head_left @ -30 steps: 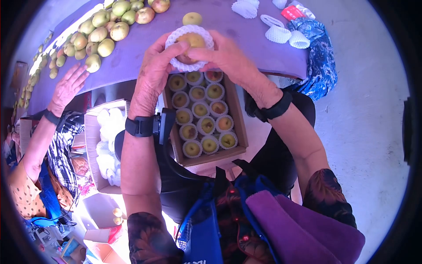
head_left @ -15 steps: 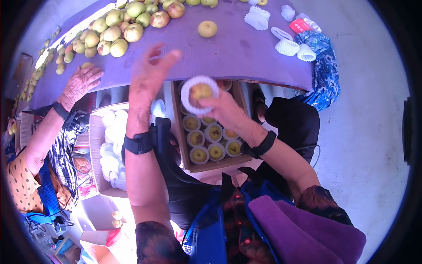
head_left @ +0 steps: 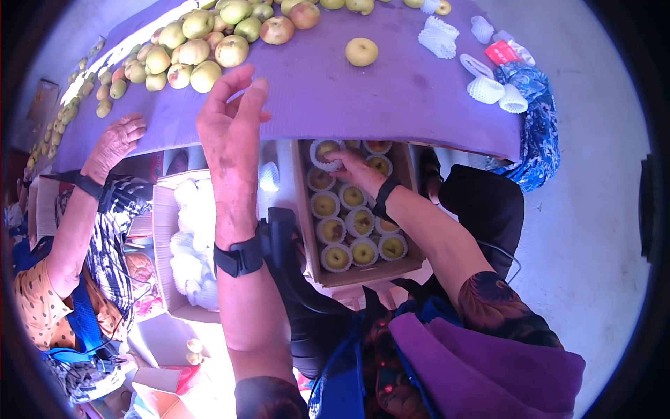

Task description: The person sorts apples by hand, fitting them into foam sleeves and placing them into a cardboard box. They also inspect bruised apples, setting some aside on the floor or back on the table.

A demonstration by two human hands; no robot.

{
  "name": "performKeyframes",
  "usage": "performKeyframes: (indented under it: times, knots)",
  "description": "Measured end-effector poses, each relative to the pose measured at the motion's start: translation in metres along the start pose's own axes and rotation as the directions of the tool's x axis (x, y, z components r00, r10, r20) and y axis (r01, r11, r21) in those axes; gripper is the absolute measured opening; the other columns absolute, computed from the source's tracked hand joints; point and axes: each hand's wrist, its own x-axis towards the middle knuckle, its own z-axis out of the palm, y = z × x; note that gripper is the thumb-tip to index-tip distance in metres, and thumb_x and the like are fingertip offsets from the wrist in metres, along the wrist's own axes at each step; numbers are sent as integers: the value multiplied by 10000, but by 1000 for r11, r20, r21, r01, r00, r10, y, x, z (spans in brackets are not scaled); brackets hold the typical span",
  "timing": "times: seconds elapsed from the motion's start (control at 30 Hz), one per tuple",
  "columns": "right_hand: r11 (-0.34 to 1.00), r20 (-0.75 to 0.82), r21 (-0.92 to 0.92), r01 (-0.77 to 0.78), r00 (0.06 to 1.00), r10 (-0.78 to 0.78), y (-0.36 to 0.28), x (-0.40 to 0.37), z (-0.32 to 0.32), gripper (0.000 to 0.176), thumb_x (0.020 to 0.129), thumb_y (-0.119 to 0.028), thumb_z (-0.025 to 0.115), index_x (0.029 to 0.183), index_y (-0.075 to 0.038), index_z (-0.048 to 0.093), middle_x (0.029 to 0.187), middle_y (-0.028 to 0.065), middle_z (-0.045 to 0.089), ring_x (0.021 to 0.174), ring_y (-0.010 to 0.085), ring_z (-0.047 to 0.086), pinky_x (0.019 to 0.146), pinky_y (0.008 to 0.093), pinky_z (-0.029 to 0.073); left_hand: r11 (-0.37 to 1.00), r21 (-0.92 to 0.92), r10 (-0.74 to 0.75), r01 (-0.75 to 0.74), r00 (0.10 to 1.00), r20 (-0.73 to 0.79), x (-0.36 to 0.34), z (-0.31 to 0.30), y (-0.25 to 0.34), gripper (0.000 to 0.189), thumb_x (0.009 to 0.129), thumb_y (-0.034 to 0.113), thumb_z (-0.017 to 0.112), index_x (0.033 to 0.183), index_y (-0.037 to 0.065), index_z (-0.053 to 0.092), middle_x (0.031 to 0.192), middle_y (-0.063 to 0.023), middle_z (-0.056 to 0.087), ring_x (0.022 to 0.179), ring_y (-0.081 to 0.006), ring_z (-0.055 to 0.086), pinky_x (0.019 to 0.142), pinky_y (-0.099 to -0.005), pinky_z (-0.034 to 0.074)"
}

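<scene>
My right hand reaches into the cardboard box under the table edge. Its fingers are closed on an apple in a white foam net, at the box's far left corner. Beneath and around it sit several netted apples in rows. My left hand is raised over the table's near edge, fingers apart with nothing in them. Closest to it is a pile of yellow-green and reddish apples on the purple table cover. A single yellow apple lies apart from the pile.
White foam nets lie at the table's right, beside a red-and-white packet and blue patterned cloth. A carton of foam nets stands at my left. Beyond it, another person's hand hovers by the table edge.
My right hand has lowered the netted apple from above the box into its far left corner. My left hand stays raised, fingers apart. The other person's hand has moved off an apple.
</scene>
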Motion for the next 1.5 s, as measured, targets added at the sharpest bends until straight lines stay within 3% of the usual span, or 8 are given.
performKeyframes:
  times: [0.07, 0.2, 0.27, 0.37, 0.53, 1.3, 1.37, 1.5]
  knots:
    - [998, -72, -50, 47, 996, -50, -6, 7, 5, 373, 754, -221, 688, 1094, -111, 583, 1058, 34, 602, 1008, 177, 552, 765, 362, 488, 1000, 8, -2, 2, 1000, 11, 0, 1, -1, 349, 852, 191, 655, 1140, 1, 604, 1012, -79, 607, 917, -136, 590, 698, -260, 500]
    - [997, -5, -29, 76, 997, -76, 7, 34, 0, 393, 764, -251, 680, 1119, -126, 564, 1084, 43, 581, 1053, 179, 524, 785, 354, 479, 1000, 14, -10, 10, 1000, 30, 1, 7, -2, 341, 862, 185, 640, 1145, -2, 601, 1016, -80, 605, 922, -142, 598, 692, -260, 500]
    - [971, 67, -10, 238, 969, -236, 14, 39, -4, 403, 787, -296, 664, 1134, -125, 551, 1114, 41, 558, 1093, 173, 503, 793, 358, 475, 999, 18, -28, 27, 999, 36, 1, 10, -2, 342, 862, 185, 640, 1144, -4, 601, 1017, -80, 606, 923, -145, 601, 691, -260, 500]
    - [973, 124, -134, 188, 977, -172, 4, 38, -4, 448, 781, -236, 677, 1190, -137, 523, 1203, 43, 507, 1112, 185, 486, 839, 387, 476, 1000, -7, -18, 19, 998, 58, 1, 16, -5, 341, 862, 186, 639, 1138, -11, 603, 1017, -80, 609, 923, -149, 606, 687, -258, 499]
    - [977, 262, -62, 204, 948, -181, 13, 52, -19, 485, 796, -212, 676, 1237, -144, 486, 1217, 43, 499, 1135, 190, 477, 840, 389, 476, 1000, -30, 9, -6, 995, 102, 1, 23, -5, 340, 863, 189, 636, 1130, -19, 604, 995, -80, 619, 907, -142, 611, 674, -246, 494]
    - [971, 252, -53, 233, 944, -213, 5, 56, -10, 481, 863, -270, 621, 1283, -130, 434, 1264, 58, 458, 1153, 193, 482, 853, 368, 480, 999, 17, 24, -28, 983, 184, 1, 38, -17, 272, 857, 194, 641, 1056, 10, 652, 870, -46, 655, 795, -106, 632, 644, -219, 467]
    - [984, 262, 79, 157, 950, -172, 8, 67, -12, 513, 806, -170, 678, 1270, -163, 457, 1241, 32, 501, 1157, 203, 474, 844, 421, 471, 999, 15, 43, -47, 981, 188, 1, 38, -17, 267, 855, 191, 643, 1053, 12, 654, 865, -44, 655, 793, -104, 631, 644, -217, 466]
    - [984, 264, 1, 178, 949, -172, 6, 68, -13, 532, 803, -165, 680, 1281, -151, 448, 1257, 32, 493, 1158, 204, 475, 845, 418, 474, 996, 49, 62, -74, 974, 217, 1, 38, -15, 267, 852, 188, 645, 1050, 8, 654, 881, -40, 652, 791, -103, 629, 644, -223, 467]
